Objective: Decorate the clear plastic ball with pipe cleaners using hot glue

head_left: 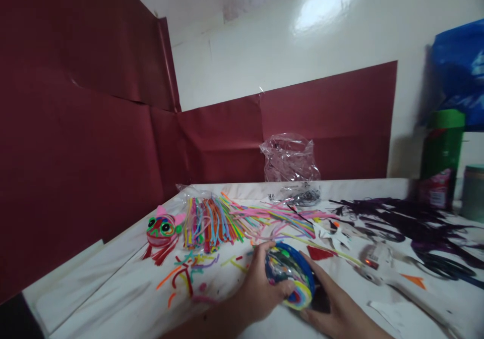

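My left hand (260, 286) grips the left side of a round, blue-rimmed craft piece (289, 274) covered in coloured strips, thumb on its lower front. My right hand (333, 306) cups the piece from the right and underneath, fingers curled round its edge. Both hands hold it just above the white table (94, 283), tilted toward me.
A pile of coloured strips (227, 220) lies behind the piece. A red cat-faced figure (162, 230) sits at the left. A glue gun (378, 266), dark purple strips (408, 220), scissors (442, 266), a clear plastic bag (289, 165) and a green-lidded can (440, 160) stand to the right.
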Tool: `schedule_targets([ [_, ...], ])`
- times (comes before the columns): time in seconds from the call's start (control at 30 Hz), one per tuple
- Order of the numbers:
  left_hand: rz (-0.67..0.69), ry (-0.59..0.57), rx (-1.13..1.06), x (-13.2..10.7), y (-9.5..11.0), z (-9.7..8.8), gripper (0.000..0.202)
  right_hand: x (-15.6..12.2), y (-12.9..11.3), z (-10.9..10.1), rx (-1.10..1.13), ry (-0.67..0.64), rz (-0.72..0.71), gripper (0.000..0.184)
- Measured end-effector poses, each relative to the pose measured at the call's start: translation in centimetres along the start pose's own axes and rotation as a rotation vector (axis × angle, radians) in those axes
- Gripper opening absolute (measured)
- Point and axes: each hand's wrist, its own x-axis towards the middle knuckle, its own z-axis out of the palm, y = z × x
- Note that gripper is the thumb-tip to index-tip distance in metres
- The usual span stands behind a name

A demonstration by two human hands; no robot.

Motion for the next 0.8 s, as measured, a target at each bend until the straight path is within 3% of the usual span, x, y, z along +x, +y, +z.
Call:
schedule_targets([
  [0.53, 0.001, -0.034, -0.082, -0.13, 0.71, 0.2, 0.076, 0.15, -0.38, -0.27, -0.02, -0.065, 0.014, 0.091],
  [0.8, 0.008, -0.025, -0.056, -0.06, -0.1, -0.1, 0.075, 0.07, -0.78, -0.3, -0.02, -0.018, 0.012, 0.089],
])
